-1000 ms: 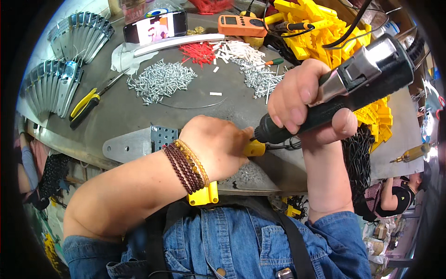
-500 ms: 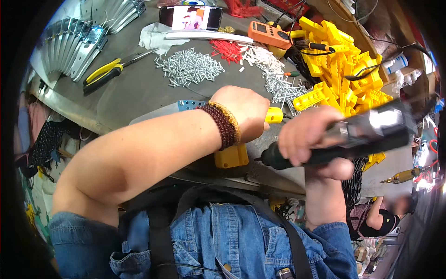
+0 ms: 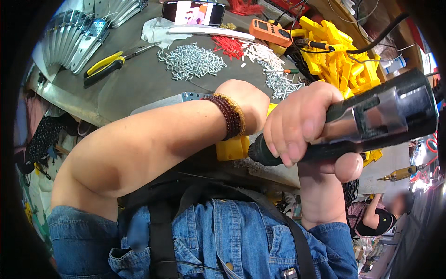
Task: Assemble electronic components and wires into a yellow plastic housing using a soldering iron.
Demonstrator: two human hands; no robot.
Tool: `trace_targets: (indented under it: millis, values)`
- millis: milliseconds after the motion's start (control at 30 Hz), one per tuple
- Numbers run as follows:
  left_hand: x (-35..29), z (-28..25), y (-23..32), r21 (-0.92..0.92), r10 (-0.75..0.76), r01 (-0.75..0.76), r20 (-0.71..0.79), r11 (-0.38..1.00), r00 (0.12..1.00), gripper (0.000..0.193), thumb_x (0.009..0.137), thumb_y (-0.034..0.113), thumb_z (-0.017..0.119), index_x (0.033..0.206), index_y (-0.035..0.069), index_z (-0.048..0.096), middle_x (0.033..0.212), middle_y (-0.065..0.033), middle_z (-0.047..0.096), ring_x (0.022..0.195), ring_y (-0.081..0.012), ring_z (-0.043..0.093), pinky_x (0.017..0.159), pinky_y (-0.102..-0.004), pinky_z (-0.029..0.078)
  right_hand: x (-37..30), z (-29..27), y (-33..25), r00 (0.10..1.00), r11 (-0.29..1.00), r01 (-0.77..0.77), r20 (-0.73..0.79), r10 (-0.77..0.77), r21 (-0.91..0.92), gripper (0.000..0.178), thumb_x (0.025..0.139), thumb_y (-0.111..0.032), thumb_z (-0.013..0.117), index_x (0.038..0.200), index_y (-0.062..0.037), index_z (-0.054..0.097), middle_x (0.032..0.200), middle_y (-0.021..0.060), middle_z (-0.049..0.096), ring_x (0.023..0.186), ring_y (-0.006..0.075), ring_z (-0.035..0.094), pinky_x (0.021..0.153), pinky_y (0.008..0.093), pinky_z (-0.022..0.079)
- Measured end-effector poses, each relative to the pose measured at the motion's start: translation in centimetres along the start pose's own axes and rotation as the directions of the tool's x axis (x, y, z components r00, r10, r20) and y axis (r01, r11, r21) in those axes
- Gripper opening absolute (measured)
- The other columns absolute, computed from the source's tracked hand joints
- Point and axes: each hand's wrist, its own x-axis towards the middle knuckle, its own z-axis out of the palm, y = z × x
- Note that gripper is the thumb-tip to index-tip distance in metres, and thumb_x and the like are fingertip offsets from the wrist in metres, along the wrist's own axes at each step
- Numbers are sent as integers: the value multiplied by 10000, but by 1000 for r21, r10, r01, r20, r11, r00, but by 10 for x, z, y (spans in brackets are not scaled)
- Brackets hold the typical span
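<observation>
Grey table (image 3: 139,88) strewn with screws (image 3: 193,60); beyond them, a phone (image 3: 193,12). Right hand (image 3: 302,123) fingers wrap the driver (image 3: 371,121), whose long axis points left at a yellow block (image 3: 232,148). Left hand (image 3: 246,104) curls over that block, just beside the tip; its grip is hidden

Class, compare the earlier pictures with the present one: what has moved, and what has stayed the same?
The left hand has slid right along the grey bench, covering more of the yellow plastic block. The right hand still grips the black-and-silver power screwdriver, its nose at the block. The heap of silver screws lies unchanged.
</observation>
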Motion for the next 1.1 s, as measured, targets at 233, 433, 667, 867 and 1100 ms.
trace_targets:
  millis: [233, 433, 667, 867, 1100]
  values:
    - [-5, -6, 3, -21, 0, 1, 26, 1000, 1000, 274, 868, 232, 556, 1004, 107, 758, 1036, -121, 738, 997, -270, 701, 851, -379, 549, -2, -1, 0, 997, 997, -17, 75, 11, 78, 574, 677, -426, 910, 988, -41, 618, 797, 77, 679, 636, 214, 653, 616, 332, 510]
    - [-6, 4, -3, -74, -13, 9, -50, 997, 999, 304, 885, 324, 577, 990, 102, 757, 986, -115, 742, 970, -274, 708, 839, -388, 545, 21, 4, -28, 969, 994, -30, 241, 55, -108, 408, 817, -377, 797, 914, -25, 614, 755, 86, 663, 615, 225, 658, 613, 350, 528]
    - [6, 16, 0, -130, 42, -55, -95, 990, 995, 289, 858, 288, 560, 970, 119, 766, 1004, -107, 745, 958, -257, 714, 793, -390, 561, 31, 24, 38, 906, 861, 369, 73, -417, 351, 548, 700, -423, 885, 901, 1, 601, 737, 97, 651, 554, 220, 632, 522, 330, 512]
    - [8, 26, -1, -146, 52, -65, -95, 987, 994, 282, 876, 288, 556, 967, 123, 765, 1003, -99, 747, 959, -252, 716, 786, -396, 564, 25, 15, 36, 960, 938, 155, 179, -217, 309, 517, 699, -382, 895, 892, -10, 592, 751, 98, 650, 576, 225, 633, 536, 330, 508]
    - [10, 26, 2, -141, 108, -125, -122, 982, 987, 275, 896, 289, 552, 963, 127, 765, 1002, -90, 749, 960, -246, 718, 779, -404, 568, 47, 13, 27, 880, 967, 111, 431, -202, 227, 433, 828, -416, 783, 887, -26, 604, 728, 108, 651, 574, 232, 637, 515, 332, 505]
